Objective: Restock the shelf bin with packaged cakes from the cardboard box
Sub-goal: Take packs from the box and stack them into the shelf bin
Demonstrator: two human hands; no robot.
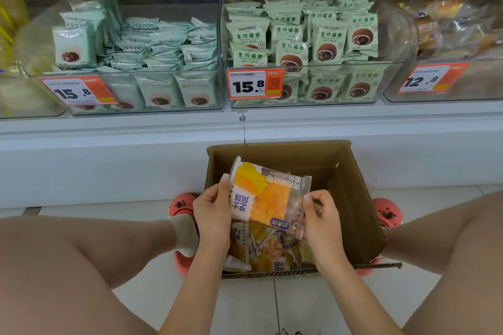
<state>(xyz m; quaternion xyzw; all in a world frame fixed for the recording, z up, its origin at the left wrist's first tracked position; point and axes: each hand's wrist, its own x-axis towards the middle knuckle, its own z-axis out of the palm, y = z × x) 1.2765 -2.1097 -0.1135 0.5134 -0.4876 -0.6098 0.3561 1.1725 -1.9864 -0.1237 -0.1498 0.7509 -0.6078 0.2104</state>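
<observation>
Left hand (213, 211) grasping left edge of packaged cake (265, 196), right hand (321, 216) pinching its right edge, package held above open cardboard box (353, 198) on floor, more packaged cakes (268, 250) inside box, clear shelf bins (313, 84) of green packets above.

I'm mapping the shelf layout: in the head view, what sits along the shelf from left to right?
Left clear bin of pale green packets, price tag 15.8, middle clear bin of green cake packets, price tag 12.8.
</observation>
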